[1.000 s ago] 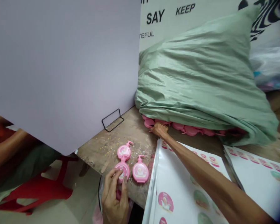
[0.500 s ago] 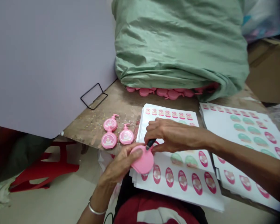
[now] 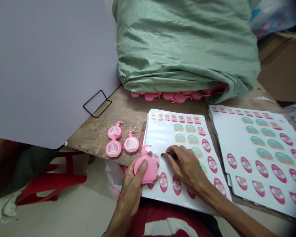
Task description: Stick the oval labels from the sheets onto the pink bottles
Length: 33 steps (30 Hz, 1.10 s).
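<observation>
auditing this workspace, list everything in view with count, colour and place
cloth sack: 1, green, back of table
bottles: several, pink, sack's lower edge
labelled pump bottles: 3, pink, left of sheets
held pump bottle: 1, pink, left hand
sticker sheets: 2 stacks, white, on table
slim tool: 1, black, right hand
wire stand: 1, black, beside panel
panel: 1, grey, left
table: 1, brown, centre
stool: 1, red, lower left
plastic bags: 2, clear, below table edge and top right
box: 1, brown, right
clothing: red and white, bottom
hands: 2, bare, centre
</observation>
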{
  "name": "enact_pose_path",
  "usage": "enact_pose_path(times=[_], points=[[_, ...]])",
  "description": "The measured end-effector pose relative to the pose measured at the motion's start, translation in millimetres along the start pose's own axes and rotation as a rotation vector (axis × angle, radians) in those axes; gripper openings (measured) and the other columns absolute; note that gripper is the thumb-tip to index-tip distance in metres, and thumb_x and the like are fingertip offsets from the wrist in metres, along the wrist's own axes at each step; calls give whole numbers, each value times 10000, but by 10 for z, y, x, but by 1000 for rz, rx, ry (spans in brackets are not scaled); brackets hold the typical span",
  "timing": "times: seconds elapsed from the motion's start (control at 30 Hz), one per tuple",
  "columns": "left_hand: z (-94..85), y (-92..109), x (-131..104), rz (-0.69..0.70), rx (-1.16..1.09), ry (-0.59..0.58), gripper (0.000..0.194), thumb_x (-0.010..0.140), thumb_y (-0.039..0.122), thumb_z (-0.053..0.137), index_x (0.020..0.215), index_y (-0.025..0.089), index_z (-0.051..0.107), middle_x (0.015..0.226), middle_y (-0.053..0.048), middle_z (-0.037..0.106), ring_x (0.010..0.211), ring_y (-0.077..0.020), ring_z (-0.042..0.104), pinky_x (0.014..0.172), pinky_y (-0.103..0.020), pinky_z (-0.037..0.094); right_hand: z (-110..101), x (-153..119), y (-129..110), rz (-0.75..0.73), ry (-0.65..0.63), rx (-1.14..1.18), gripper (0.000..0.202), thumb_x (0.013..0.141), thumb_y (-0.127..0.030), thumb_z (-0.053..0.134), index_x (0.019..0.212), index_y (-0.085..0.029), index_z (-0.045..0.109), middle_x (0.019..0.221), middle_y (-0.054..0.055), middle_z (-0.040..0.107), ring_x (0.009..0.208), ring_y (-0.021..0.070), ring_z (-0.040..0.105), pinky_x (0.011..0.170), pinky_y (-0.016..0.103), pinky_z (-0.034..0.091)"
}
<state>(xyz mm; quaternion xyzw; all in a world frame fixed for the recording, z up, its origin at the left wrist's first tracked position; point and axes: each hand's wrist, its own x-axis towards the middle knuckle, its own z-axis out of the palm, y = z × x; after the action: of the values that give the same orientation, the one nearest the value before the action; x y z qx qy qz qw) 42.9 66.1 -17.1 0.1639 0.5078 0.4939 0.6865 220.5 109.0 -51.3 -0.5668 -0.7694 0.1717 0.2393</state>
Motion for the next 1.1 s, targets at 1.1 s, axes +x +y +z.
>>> enact_pose_path(times=[1.1], points=[[-236,12,168,-56,68,-192,494,842,386,655,1275,166,565,1120,-102,664,991,-227,637,813,-308,550,98,56,-156,187,-5,338,216,775,-352,658,696,-202,525,658,-8,564,629,146,509,604,281,391]])
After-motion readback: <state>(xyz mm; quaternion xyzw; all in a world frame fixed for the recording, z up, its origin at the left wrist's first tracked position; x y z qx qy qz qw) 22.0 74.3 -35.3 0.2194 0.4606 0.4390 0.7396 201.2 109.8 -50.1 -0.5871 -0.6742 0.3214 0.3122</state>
